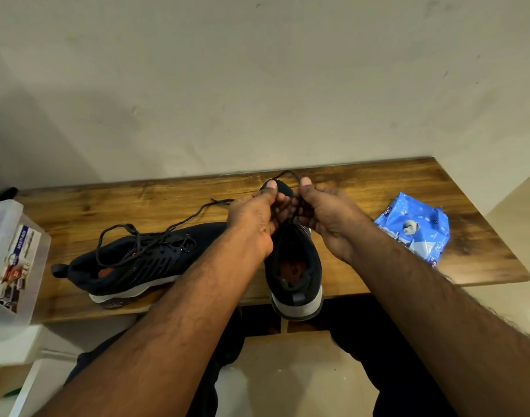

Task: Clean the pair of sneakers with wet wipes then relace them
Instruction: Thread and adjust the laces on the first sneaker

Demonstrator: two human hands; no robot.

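Two black sneakers with white soles are on a wooden table (378, 182). The left sneaker (137, 263) lies on its side with loose laces trailing over it. The right sneaker (293, 272) stands upright with its heel over the table's front edge. Above its front, my left hand (254, 218) and my right hand (326, 215) are close together, each pinching the black lace (287, 173), which arcs between my thumbs. My hands hide the eyelets and the toe. A blue pack of wet wipes (414, 227) lies on the table to the right.
A clear plastic box (14, 260) with a printed label stands at the table's left end. A plain wall runs right behind the table. My dark-trousered legs and a pale floor show below the front edge.
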